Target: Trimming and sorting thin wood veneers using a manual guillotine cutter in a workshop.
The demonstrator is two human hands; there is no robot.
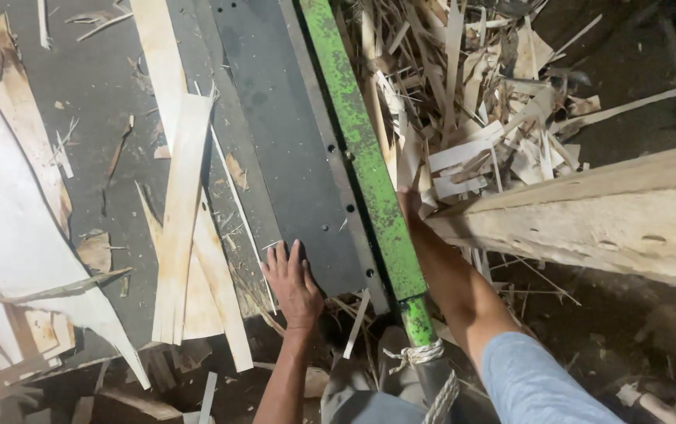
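Nearest us, our left hand (pixel 292 284) lies flat, fingers spread, on the dark metal counter (pixel 283 141), with pale veneer strips (pixel 181 220) at its nine o'clock. At its three o'clock runs the green bar (pixel 369 169). Past it, our right hand (pixel 410 206) reaches under the veneer stack (pixel 589 212); we cannot tell its grip.

A long bar (pixel 369 169) runs from far to near down the middle. Left of it lies a flat metal plate (pixel 283 149), with the left hand (pixel 292 284) on its near edge. Veneer strips (pixel 185 220) lie further left. Right of the bar, scrap (pixel 479 94) is heaped far, a stacked sheet pile (pixel 613 212) nearer.
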